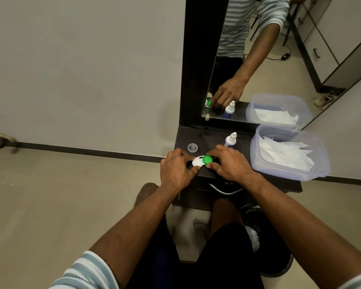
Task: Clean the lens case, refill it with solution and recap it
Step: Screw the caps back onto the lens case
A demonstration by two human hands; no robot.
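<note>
A white lens case (197,162) lies on the dark shelf (208,136) just right of the frame's centre, with both hands closed in on it; the left hand (176,170) comes in from the lower left, its fingers curled over the case's left end and its thumb tip resting against the near edge of the white well, so it holds that end; the right hand (230,163) comes in from the lower right, its fingers curled round the green cap (207,159) that sits on the case's right well, thumb at the near side; whether the cap is screwed tight or loose cannot be told. A solution bottle (231,139) with a white nozzle stands upright just above the right hand, close to its knuckles; a small clear cap (192,147) lies on the shelf above the left hand, apart from the case. At the right of the frame a clear plastic tub (321,163) holding white tissues (283,152) sits on the shelf, beside the bottle; in the upper right a dark-framed mirror (196,59) stands behind the shelf and reflects a hand, the bottle and the tub; below the shelf a curved metal drawer handle (225,190) shows between the forearms.
</note>
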